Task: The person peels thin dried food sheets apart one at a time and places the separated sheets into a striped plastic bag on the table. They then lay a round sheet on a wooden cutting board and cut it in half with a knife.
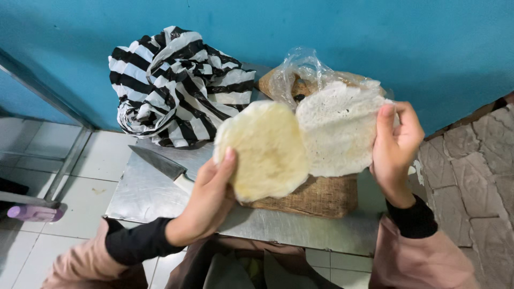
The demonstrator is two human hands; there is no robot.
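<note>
**Two flat rounds held over the steel bench**

Steel bench point(144, 195) below: left hand point(206, 200) fingers pinch a yellowish round point(265, 150), right hand point(395, 150) fingers grip a white lacy round point(334, 131). They hide a woven basket point(321, 197). Beyond lie a knife point(160, 163), clear bag point(300, 72), striped bag point(176, 85).

2 round flatbreads: yellow flatbread point(266, 150) at 9 o'clock, white flatbread point(336, 128) at 3. 1 knife point(163, 166), 1 striped bag point(176, 85), 1 clear bag point(300, 75), 1 woven basket point(321, 195).

Dusty-pink loose sleeves over tight black ribbed cuffs at both wrists; hands bare, no rings.
</note>
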